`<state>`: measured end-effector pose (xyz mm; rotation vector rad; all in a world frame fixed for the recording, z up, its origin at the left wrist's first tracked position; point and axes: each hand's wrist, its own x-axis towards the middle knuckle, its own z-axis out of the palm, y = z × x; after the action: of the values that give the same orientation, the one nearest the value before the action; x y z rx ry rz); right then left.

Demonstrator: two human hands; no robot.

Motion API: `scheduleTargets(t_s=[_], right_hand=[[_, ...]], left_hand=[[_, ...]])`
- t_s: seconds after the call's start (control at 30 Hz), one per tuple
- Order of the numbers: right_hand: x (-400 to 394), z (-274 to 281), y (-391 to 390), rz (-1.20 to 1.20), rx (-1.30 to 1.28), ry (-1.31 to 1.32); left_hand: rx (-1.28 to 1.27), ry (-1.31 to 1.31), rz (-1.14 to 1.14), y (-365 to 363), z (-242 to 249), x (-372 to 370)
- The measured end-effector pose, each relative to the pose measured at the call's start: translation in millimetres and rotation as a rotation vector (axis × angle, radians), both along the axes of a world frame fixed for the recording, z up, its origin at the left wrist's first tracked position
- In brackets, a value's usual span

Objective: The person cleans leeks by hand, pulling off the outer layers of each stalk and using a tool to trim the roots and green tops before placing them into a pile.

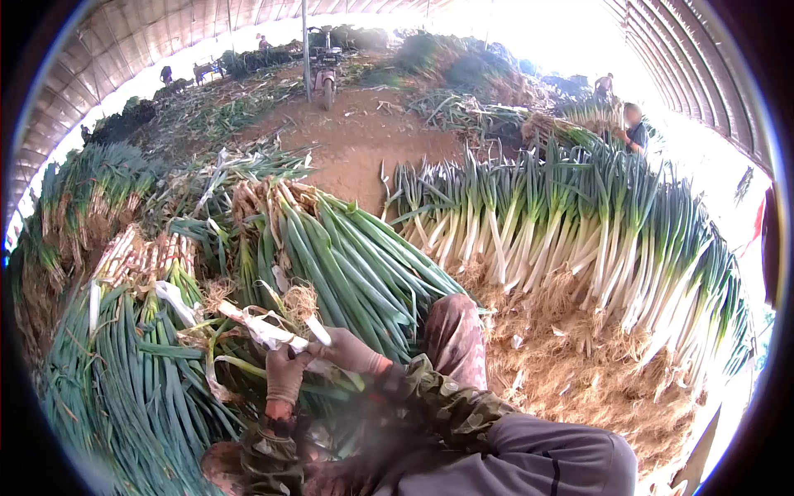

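Both gloved hands meet low in front of me, over a green onion (pixel 273 334) with a white stalk, loose papery skins and a tuft of roots. My left hand (pixel 284 376) is closed, its fingers pinched at the stalk's lower side. Beside it, my right hand (pixel 351 351) is closed around a second white stalk (pixel 318 331), whose roots point up. What exactly lies between the fingertips is partly hidden. A large sheaf of green onions (pixel 347 256) lies just beyond my hands, leaves toward my knee. Another pile of green onions (pixel 157 372) spreads on the left.
On the right, a long row of cleaned green onions (pixel 571 223) leans with roots (pixel 579 364) toward me. Bare soil (pixel 351 157) runs up the middle to a parked three-wheeled vehicle (pixel 327 74). A co-worker (pixel 635 131) is at the back right. My knees frame the work.
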<state>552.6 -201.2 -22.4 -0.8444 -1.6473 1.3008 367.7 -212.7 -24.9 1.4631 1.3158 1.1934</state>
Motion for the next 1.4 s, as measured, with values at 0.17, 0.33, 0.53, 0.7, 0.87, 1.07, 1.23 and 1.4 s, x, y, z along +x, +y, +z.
scheduleTargets(t_s=[0.17, 0.33, 0.53, 0.7, 0.87, 1.07, 1.23, 1.4], right_hand=[[4.4, -15.4, 8.1, 0.147, -0.034, 0.045], [1.8, -11.6, 7.4, 0.297, -0.109, 0.092], [-1.2, -3.9, 6.0, 0.169, -0.287, 0.212], [10.6, -21.3, 18.5, 0.253, -0.271, 0.083], [9.6, 16.7, 0.3, 0.219, -0.239, 0.171], [1.2, 17.2, -2.1, 0.135, -0.272, 0.027], [-2.3, 28.4, 12.8, 0.125, -0.309, 0.078], [22.5, 30.5, 10.9, 0.082, -0.17, -0.015]], left_hand=[[-0.063, 0.033, 0.042, -7.6, -4.3, -10.3], [-0.267, -0.375, -0.021, -8.5, 19.6, -22.7], [-0.201, -0.656, 0.139, -15.2, 17.1, -5.1], [-0.329, -0.697, -0.166, -14.6, 4.5, -15.8], [-0.365, -0.835, -0.203, -14.7, 35.3, -23.5], [-0.244, -0.611, -0.058, 11.5, 66.0, -46.1], [-0.39, -0.536, 0.097, 25.2, 134.7, -46.9], [-0.213, -0.417, 0.101, 41.0, 166.4, -68.2]])
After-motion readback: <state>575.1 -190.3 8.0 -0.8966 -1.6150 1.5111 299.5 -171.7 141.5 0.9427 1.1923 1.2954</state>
